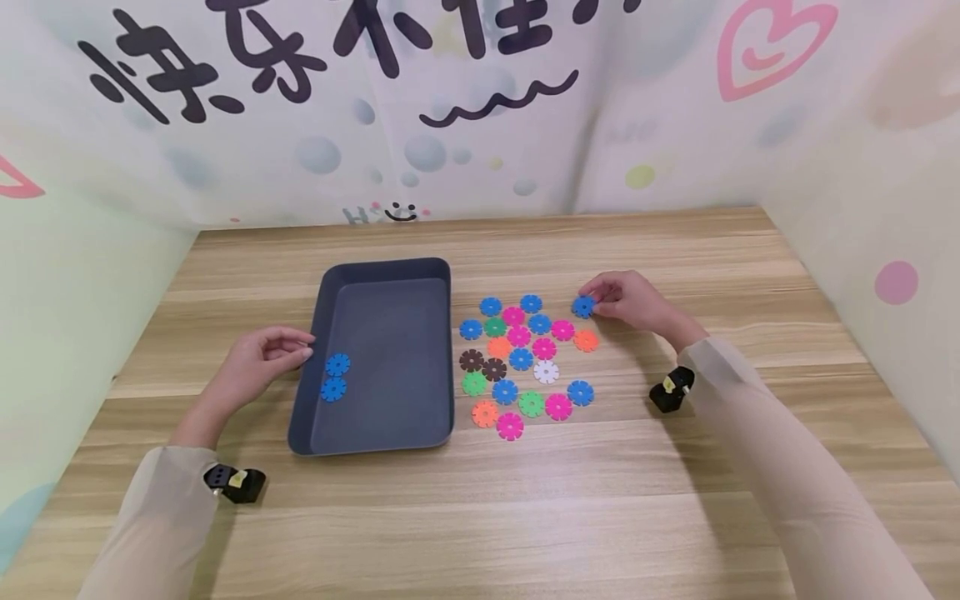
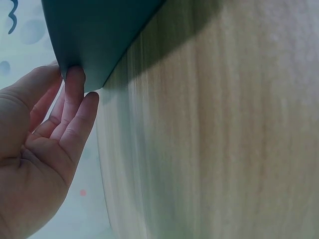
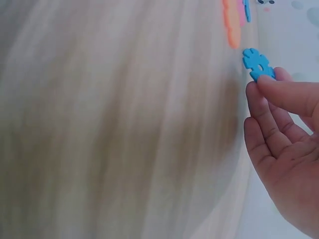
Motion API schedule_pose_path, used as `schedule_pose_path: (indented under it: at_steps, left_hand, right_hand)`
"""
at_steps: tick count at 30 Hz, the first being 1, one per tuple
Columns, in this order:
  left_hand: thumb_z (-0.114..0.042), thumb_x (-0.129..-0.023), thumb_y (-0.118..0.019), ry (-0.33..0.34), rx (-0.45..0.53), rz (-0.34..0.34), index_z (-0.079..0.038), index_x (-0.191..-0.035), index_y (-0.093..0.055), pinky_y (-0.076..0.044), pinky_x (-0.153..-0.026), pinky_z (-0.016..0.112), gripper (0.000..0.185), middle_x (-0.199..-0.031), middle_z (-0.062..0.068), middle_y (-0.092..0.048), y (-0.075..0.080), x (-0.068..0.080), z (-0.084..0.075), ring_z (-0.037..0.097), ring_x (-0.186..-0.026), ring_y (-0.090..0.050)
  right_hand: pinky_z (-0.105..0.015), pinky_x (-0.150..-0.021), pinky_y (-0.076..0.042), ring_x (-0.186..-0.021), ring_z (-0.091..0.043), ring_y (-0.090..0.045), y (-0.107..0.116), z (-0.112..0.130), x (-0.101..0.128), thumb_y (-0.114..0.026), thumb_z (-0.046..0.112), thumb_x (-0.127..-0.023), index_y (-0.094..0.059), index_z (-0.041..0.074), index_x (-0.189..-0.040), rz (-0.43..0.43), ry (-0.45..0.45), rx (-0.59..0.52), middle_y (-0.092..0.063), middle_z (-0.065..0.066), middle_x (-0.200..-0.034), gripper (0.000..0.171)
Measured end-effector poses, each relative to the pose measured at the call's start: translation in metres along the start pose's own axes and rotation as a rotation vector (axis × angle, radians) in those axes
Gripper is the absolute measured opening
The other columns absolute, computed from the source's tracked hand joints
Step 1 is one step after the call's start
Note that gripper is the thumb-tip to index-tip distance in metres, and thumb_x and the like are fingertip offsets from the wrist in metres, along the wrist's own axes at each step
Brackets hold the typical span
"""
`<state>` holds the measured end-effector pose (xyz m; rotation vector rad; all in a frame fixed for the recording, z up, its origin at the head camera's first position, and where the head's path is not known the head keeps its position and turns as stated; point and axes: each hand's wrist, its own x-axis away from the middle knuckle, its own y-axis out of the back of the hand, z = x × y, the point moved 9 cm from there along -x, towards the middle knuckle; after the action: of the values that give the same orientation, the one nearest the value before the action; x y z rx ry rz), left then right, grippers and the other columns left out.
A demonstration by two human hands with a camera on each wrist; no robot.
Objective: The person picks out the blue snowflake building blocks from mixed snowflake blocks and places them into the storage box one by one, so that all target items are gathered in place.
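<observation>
Pinching a blue snowflake disc (image 1: 582, 307) between thumb and fingertips, the right hand (image 1: 632, 302) held it at the far right edge of the loose pile of coloured discs (image 1: 521, 362) on the wooden table (image 1: 600, 500). The right wrist view showed the same blue disc (image 3: 257, 63) caught at the fingertips (image 3: 264, 87), with an orange disc (image 3: 232, 22) further off. An orange disc (image 1: 586, 340) lay just beside the held piece in the head view.

The left hand (image 1: 258, 362) rested against the left wall of the dark grey tray (image 1: 390, 271), its fingers (image 2: 75, 94) close together and nearly straight, touching the tray's outer side (image 2: 94, 35) without curling round it. Inside the tray, two blue discs (image 1: 335, 377) lay side by side near that left wall, close to the left fingertips. The tray sat just left of the pile.
</observation>
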<state>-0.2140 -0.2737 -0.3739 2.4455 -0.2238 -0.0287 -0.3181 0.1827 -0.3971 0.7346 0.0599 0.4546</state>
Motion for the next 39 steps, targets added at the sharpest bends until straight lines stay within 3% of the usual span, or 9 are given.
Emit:
schedule_pose_path:
  at_steps: [8,17,31,39]
  left_hand:
    - [-0.017,-0.091,-0.058,0.005,-0.001,0.0,0.005,-0.112,-0.059,-0.05,-0.067,0.02,0.03,-0.099,0.022,-0.062,0.0,0.0,0.0,0.002,-0.076,-0.06]
    - [-0.018,-0.092,-0.058,0.016,0.004,0.008,0.005,-0.113,-0.058,-0.051,-0.068,0.02,0.032,-0.101,0.023,-0.062,-0.001,0.0,0.003,0.002,-0.076,-0.06]
    - [-0.018,-0.092,-0.058,0.014,0.007,0.003,0.006,-0.113,-0.058,-0.051,-0.068,0.02,0.032,-0.101,0.023,-0.062,-0.002,0.001,0.003,0.002,-0.076,-0.06]
    - [-0.019,-0.092,-0.058,0.014,0.022,-0.005,0.006,-0.113,-0.058,-0.051,-0.068,0.019,0.032,-0.102,0.024,-0.061,-0.002,-0.001,0.005,0.001,-0.077,-0.06]
  right_hand:
    - [-0.025,-0.076,-0.049,-0.086,-0.024,-0.057,-0.002,0.012,-0.006,-0.06,-0.004,-0.086,-0.064,0.0,-0.109,0.004,0.034,-0.011,-0.061,-0.014,-0.095,0.024]
    - [-0.031,-0.077,-0.051,-0.088,-0.027,-0.061,-0.013,0.04,-0.014,-0.059,-0.006,-0.085,-0.064,-0.001,-0.108,0.011,0.094,-0.045,-0.064,-0.017,-0.099,0.023]
    - [-0.031,-0.077,-0.051,-0.089,-0.025,-0.062,-0.051,0.113,-0.023,-0.058,-0.008,-0.085,-0.064,-0.001,-0.107,0.11,0.224,-0.104,-0.063,-0.014,-0.107,0.024]
    - [-0.027,-0.077,-0.05,-0.086,-0.018,-0.058,-0.079,0.147,-0.03,-0.058,-0.006,-0.086,-0.066,0.003,-0.107,0.17,0.279,-0.131,-0.063,-0.007,-0.101,0.024]
